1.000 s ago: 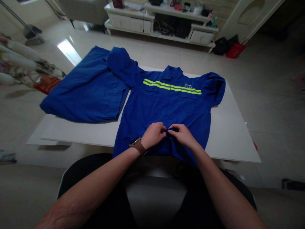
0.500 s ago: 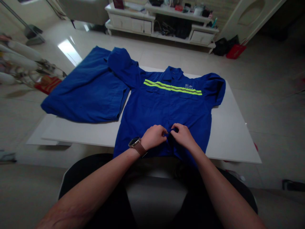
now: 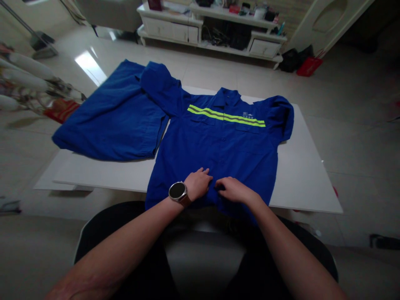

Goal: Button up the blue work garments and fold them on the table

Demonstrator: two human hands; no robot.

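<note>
A blue work jacket (image 3: 200,141) with a yellow-and-grey reflective stripe (image 3: 226,116) lies front up, its collar pointing away from me. My left hand (image 3: 199,184) rests on the lower front of the jacket, left of the button line, with its fingers stretched out. A watch with a brown strap (image 3: 178,191) is on that wrist. Close by on the right, my right hand (image 3: 233,189) has its fingers curled at the jacket's front edge near the hem. What lies between those fingertips is too small and dark to make out.
The jacket lies on a white table (image 3: 306,166). Folded blue cloth (image 3: 115,116) lies to its left, touching the sleeve. Beyond the table stands a white TV cabinet (image 3: 171,31) with many small items. A red bag (image 3: 309,66) sits on the floor at the far right.
Both hands have moved down toward the hem and slightly left. The left hand's fingers have gone from a pinch to lying flat. The jacket front looks flatter.
</note>
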